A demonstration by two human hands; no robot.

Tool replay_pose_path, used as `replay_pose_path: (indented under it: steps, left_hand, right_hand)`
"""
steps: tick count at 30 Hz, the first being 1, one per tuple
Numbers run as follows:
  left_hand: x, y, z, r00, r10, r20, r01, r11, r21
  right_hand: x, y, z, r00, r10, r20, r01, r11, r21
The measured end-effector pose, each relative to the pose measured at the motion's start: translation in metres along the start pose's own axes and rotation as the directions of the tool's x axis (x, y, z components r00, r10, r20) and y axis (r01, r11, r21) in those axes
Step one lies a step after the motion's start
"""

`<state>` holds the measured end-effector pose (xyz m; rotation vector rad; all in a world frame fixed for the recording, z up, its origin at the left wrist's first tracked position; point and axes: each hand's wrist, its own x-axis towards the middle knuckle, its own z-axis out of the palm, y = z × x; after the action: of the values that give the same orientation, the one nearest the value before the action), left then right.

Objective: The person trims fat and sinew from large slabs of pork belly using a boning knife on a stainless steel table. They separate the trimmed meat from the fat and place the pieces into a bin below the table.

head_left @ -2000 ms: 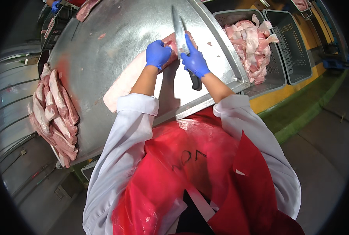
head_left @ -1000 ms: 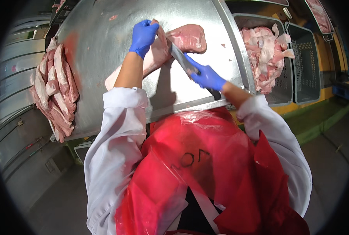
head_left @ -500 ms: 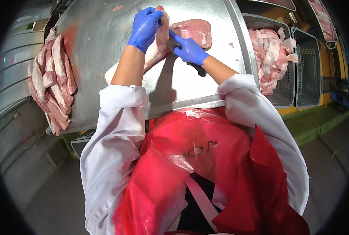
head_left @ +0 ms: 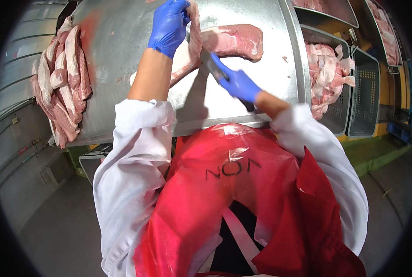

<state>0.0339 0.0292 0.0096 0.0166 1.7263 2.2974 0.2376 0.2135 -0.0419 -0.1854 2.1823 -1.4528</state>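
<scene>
My left hand point(head_left: 170, 25), in a blue glove, pinches the upper end of a pale strip of fat point(head_left: 195, 34) and lifts it from a long piece of meat. The pink, lean end of that meat point(head_left: 238, 40) lies to the right on the metal table, while a pale length stretches toward the lower left behind my left wrist. In my gloved right hand point(head_left: 242, 84) is a knife point(head_left: 213, 69) with a dark handle. Its blade points up and left, close to the strip's lower part; whether it touches is hard to tell.
Long meat pieces point(head_left: 62, 83) are piled along the left edge of the metal table point(head_left: 109, 106). Beyond its raised right rim stands a grey crate of trimmings point(head_left: 326, 76), beside another grey crate point(head_left: 365, 87). More crates with meat point(head_left: 382, 37) are at the upper right.
My right hand and the knife have moved down and right, toward me. My left hand has risen with the strip, and the lean end of the meat appears further right.
</scene>
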Motion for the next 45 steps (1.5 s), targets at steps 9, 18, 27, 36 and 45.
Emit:
replay_pose_path:
  steps: [9,18,27,36,45]
  left_hand:
    - [-0.05,0.063,0.027,0.642,0.523,0.56,-0.595,-0.12,0.795]
    - [-0.05,0.085,0.028,0.663,0.633,0.399,-0.711,0.367,0.6]
    - [-0.075,0.131,0.033,0.97,0.147,0.194,-0.085,0.951,-0.298]
    - [-0.086,0.17,0.019,0.89,0.331,0.314,-0.281,0.94,-0.196]
    - [-0.109,0.223,-0.028,0.722,0.555,0.412,-0.623,0.781,0.041]
  right_hand:
    - [0.052,-0.015,0.016,0.975,-0.171,-0.141,0.169,0.985,-0.021]
    - [0.088,-0.027,0.032,0.993,-0.095,-0.065,0.088,0.99,-0.111]
    - [0.074,-0.038,0.067,0.998,-0.057,-0.013,0.056,0.998,-0.029]
    - [0.085,-0.02,0.143,0.984,-0.11,-0.137,0.079,0.974,-0.212]
    - [0.061,-0.064,0.195,0.999,-0.035,-0.037,0.034,0.999,-0.027]
